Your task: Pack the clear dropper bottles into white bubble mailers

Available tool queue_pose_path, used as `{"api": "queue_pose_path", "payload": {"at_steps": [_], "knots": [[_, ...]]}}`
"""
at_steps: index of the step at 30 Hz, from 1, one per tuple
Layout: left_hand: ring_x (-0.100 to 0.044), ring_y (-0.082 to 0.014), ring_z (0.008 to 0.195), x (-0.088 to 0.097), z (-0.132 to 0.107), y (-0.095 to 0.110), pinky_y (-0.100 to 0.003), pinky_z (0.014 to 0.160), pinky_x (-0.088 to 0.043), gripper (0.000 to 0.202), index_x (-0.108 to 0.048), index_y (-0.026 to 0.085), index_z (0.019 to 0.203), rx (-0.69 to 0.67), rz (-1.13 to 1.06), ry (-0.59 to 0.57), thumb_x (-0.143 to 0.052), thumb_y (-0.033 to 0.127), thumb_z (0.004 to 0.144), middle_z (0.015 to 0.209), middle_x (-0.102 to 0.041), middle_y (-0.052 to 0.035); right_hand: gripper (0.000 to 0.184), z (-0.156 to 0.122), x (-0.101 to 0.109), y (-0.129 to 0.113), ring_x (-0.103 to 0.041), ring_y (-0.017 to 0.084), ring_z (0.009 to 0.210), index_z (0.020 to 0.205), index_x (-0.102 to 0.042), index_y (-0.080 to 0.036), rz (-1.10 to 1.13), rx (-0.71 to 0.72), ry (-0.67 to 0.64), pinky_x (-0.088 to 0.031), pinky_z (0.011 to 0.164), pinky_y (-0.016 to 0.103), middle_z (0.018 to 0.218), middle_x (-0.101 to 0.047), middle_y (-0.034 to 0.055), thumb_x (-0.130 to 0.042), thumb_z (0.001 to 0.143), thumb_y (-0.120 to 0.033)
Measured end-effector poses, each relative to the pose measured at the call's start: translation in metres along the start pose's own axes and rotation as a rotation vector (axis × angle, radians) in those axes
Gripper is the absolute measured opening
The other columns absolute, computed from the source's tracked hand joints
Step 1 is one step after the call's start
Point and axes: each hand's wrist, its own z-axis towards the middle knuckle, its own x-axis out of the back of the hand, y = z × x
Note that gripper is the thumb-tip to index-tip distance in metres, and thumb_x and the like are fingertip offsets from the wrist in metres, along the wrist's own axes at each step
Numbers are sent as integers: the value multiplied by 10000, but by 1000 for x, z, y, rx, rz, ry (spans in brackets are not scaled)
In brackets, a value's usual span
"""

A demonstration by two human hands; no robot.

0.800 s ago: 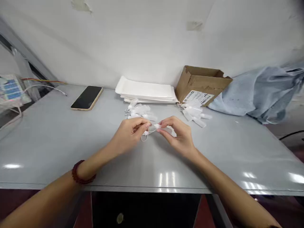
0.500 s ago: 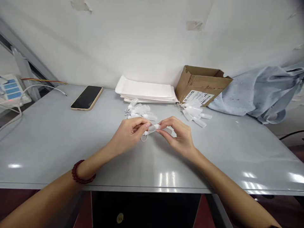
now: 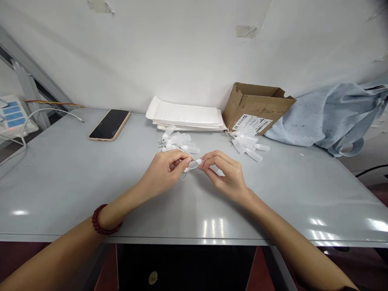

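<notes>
Over the grey table (image 3: 121,214), my left hand (image 3: 165,170) pinches a thin wire-like loop (image 3: 193,160) between thumb and fingers. My right hand (image 3: 226,173) is closed on the white end of a small plastic tag (image 3: 199,161), to which the loop appears joined. The rest of that tag is mostly behind my right fingers. A second thin loop (image 3: 183,176) hangs just under my left fingertips. Beyond my hands lies a heap of translucent white tags (image 3: 178,140) with loops. A second heap of tags (image 3: 247,142) rests to the right.
White paper sleeves (image 3: 184,114) are stacked against the wall. Beside them stands an opened cardboard box (image 3: 257,109), with a light blue cloth bag (image 3: 315,117) to its right. At the left are a phone (image 3: 109,125), a white cable (image 3: 27,125) and a power strip (image 3: 15,115).
My right fingers have closed further over the tag's white end, and the loop between my hands shows more plainly. My left hand keeps nearly the same place.
</notes>
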Motion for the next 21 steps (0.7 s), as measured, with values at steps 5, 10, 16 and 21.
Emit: {"api": "queue_pose_path", "payload": {"at_steps": [5, 10, 16, 21], "knots": [[-489, -98, 624, -1, 0, -1, -218, 544, -353, 218, -672, 141, 790, -43, 40, 5, -504, 233, 896, 721, -630, -3, 221, -2, -1, 1, -618, 136, 780, 760, -541, -205, -3, 17, -10, -523, 683, 284, 830, -626, 48, -476, 838, -9], [-486, -98, 619, -1, 0, -2, -218, 545, -354, 216, -672, 143, 797, -52, 34, -4, -500, 226, 899, 723, -634, -4, 275, -4, -3, 1, -610, 134, 784, 677, -476, -202, 28, 50, 10, -524, 659, 278, 837, -618, 55, -461, 786, 49], [-485, -96, 602, -3, -1, -3, -217, 531, -348, 207, -673, 147, 798, -64, 40, -6, -498, 210, 891, 721, -642, -5, 289, -6, -6, 1, -604, 132, 772, 663, -451, -205, 8, 76, 20, -511, 640, 271, 821, -608, 45, -453, 776, 61], [-504, -107, 617, -3, -1, -2, -223, 547, -365, 216, -663, 157, 778, -35, 15, -2, -493, 232, 888, 710, -639, -3, 261, -3, -4, -2, -598, 134, 760, 674, -454, -202, 16, 70, 19, -498, 648, 270, 819, -599, 46, -502, 799, 21]]}}
